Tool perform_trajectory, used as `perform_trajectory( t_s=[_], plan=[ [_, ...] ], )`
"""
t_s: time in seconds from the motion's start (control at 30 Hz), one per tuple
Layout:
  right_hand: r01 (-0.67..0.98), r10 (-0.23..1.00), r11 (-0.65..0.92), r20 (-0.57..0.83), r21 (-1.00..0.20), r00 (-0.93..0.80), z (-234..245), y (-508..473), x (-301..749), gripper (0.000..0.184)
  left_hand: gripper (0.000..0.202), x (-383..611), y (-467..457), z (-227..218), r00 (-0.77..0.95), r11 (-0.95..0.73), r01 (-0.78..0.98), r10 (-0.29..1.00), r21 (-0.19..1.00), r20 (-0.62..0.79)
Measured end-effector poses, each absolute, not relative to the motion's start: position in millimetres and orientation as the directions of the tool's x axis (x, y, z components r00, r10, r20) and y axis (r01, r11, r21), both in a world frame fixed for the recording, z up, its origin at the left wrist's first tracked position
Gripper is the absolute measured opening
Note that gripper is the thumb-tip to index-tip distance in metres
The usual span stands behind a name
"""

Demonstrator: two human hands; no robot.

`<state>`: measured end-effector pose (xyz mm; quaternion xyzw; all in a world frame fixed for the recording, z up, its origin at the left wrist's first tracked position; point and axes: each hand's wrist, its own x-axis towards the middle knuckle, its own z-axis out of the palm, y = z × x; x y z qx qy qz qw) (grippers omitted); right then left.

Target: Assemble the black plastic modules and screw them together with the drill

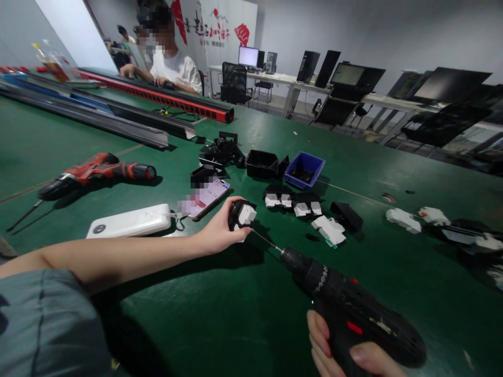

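My left hand (222,230) is closed around a small black and white plastic part (247,214), held just above the green table. My right hand (346,348) grips a black cordless drill (353,298) by its handle. The drill's long thin bit (265,240) points left, and its tip reaches the lower edge of the plastic part; whether it sits in a screw I cannot tell. Right of my left hand lie similar black and white parts (308,204) and a white piece (329,230). A phone (210,198) lies behind my left wrist.
A red and black drill (94,173) and white power bank (131,220) lie left. Behind are a black bin (261,163), a blue bin (304,170) and black pieces (222,149). Long metal rails (118,120) and a red bar (188,104) stretch across the far left, where another person (173,68) sits.
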<state>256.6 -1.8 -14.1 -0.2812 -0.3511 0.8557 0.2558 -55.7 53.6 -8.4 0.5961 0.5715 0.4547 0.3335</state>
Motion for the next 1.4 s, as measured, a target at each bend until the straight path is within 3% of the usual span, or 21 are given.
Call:
perform_trajectory(
  t_s=[0.23,0.9,1.4],
  plan=[
    [-0.295,0.618,-0.664,-0.283,-0.687,-0.733,-9.6,-3.5,255.5,0.030,0.059,-54.9,52.2,-7.1,-0.048,-0.124,0.351,0.988,0.928,0.150],
    [-0.325,0.631,-0.670,-0.281,-0.667,-0.723,-10.1,-6.7,258.0,0.034,0.065,-55.0,53.1,-13.8,0.005,-0.178,0.225,0.983,0.958,0.182],
    [-0.373,0.606,-0.660,-0.168,-0.652,-0.778,-10.5,-6.8,256.1,0.031,0.061,-54.8,51.5,-12.8,0.002,-0.160,0.300,0.986,0.940,0.167]
  ],
)
